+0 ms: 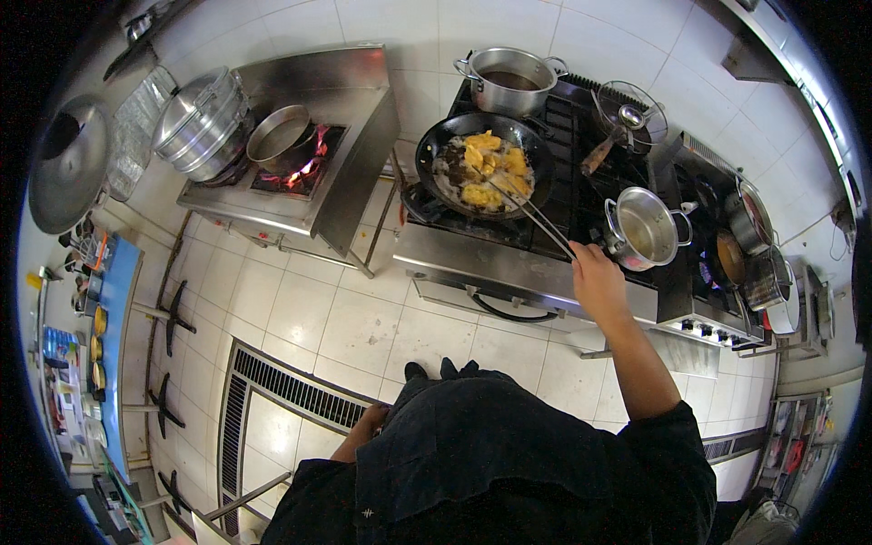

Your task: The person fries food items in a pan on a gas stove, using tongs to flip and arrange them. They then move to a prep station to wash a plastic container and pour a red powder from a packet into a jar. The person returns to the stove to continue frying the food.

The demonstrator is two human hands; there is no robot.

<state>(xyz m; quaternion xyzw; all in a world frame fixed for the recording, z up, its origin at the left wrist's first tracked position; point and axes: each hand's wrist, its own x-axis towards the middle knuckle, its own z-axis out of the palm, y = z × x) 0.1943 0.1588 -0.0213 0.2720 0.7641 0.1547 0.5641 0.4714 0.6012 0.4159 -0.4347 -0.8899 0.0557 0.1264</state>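
Observation:
My right hand (595, 277) is closed round the end of long metal tongs (542, 221). The tips of the tongs reach into a black wok (550, 173) on the stove. Several golden, battered fried pieces (481, 194) sit in bubbling oil in that wok, and the tongs touch or nearly touch the ones at its right. My left hand (368, 423) hangs low beside my dark apron (490, 445), its fingers mostly hidden, so I cannot make out whether it holds anything.
Behind the wok stands a pot of dark liquid (513, 77); a smaller pot (647, 229) is to its right. A wire strainer (630, 113) lies on the grates. At left, flames (309, 168) burn under a pan (280, 138) beside a big steamer pot (200, 127). A floor drain grate (300, 386) runs behind me.

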